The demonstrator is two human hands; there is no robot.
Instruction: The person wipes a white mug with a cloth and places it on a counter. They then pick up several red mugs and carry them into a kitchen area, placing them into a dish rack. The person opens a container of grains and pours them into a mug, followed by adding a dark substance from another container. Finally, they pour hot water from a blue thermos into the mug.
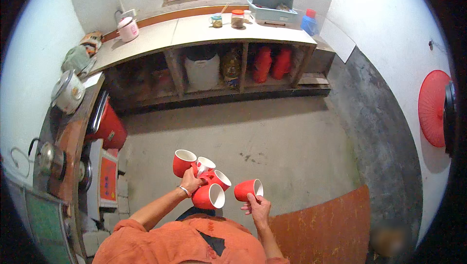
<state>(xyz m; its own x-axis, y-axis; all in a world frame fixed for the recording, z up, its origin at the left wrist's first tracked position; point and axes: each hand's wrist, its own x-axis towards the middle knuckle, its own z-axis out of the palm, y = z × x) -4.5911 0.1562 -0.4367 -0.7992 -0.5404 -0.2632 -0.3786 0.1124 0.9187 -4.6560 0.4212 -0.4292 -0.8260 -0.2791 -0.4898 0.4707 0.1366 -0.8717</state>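
My left hand [191,181] grips a bunch of several red mugs [202,179] with white insides, held by their handles in front of my chest. The mugs fan out with their mouths turned up and to the right. My right hand [257,206] holds a single red mug [248,189] by its base, tipped on its side with its mouth to the right. That mug hangs just to the right of the bunch, apart from it. A bracelet sits on my left wrist. Both orange sleeves come in from the lower edge.
A long counter [204,30] runs along the far wall with a jar, a cup, a pink pot and a grey-green dish rack [270,5]. Shelves below hold a white bucket and red flasks [271,63]. A red bin [109,128] and a stove counter stand left. A red lid [433,108] hangs right.
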